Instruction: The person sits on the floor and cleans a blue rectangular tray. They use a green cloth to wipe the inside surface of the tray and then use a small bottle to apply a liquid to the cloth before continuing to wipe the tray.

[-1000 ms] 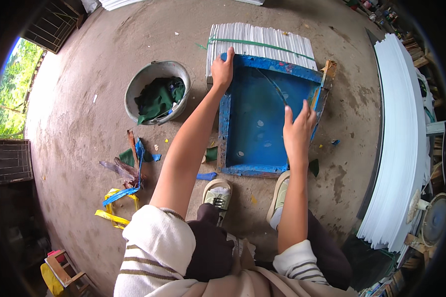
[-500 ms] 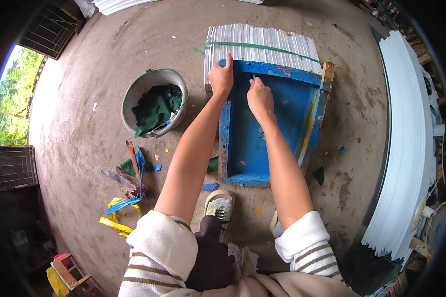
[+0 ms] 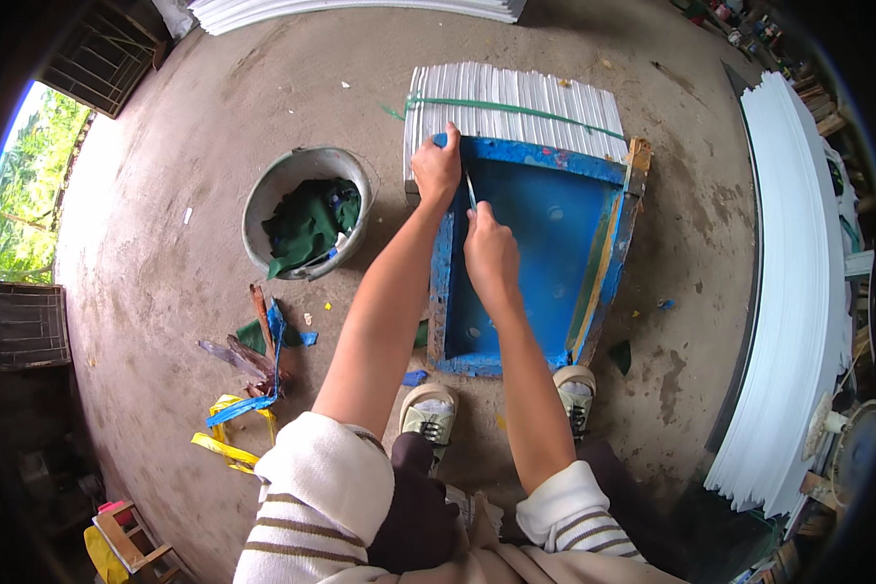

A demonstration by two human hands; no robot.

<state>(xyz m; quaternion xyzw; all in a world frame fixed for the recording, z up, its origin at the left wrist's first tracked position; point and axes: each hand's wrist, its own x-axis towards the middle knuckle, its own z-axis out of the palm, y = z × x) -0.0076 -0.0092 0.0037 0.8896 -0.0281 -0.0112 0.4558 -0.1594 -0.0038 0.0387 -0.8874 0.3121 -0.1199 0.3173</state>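
Note:
A blue-painted wooden frame (image 3: pixel 441 292) with a blue sheet (image 3: pixel 526 263) stretched across it leans at its far end on a bundle of white sheets (image 3: pixel 516 88). My left hand (image 3: pixel 436 170) is closed around the frame's far left corner, thumb pointing up. In my right hand (image 3: pixel 492 251), just inside the left rail, is a slim, pointed metal tool (image 3: pixel 471 187), gripped in a fist. Its tip points away from me, close to the far left inner corner. The handle is hidden in my fingers, and whether the tip touches the sheet cannot be told.
A grey bucket (image 3: pixel 253 234) of dark green scraps stands left of the frame. Nearer me lie wood pieces (image 3: pixel 253 360), blue and yellow strips (image 3: pixel 224 438). A tall stack of white sheets (image 3: pixel 793 292) lines the right side. My shoes (image 3: pixel 430 414) are close to the frame.
My right hand has moved left and toward me, from the far rail to beside the left rail; more of the metal tool shows. My left hand keeps its hold on the corner.

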